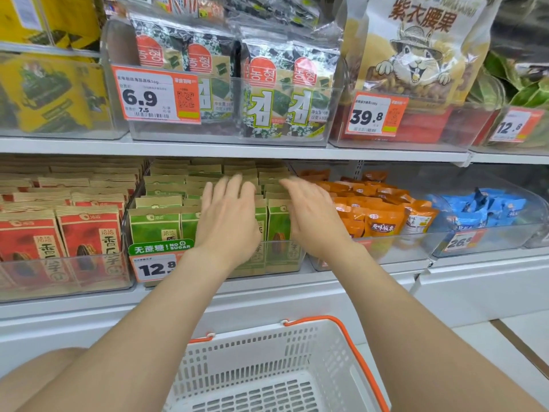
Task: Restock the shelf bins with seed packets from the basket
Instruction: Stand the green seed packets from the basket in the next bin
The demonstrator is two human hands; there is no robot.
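Tidying, it seems: the green seed packets [154, 227] in the clear bin [297, 258] are covered by left hand [228, 215] and right hand [312, 215], fingers [237, 185] straight, nothing gripped. No packets are seen in the basket [297, 346]; straightening the rows is probably called for.

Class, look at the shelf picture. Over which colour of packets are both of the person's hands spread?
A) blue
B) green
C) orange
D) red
B: the left hand and the right hand are both spread, fingers straight, over the green packets, in the bin between the red packets and the orange packets.
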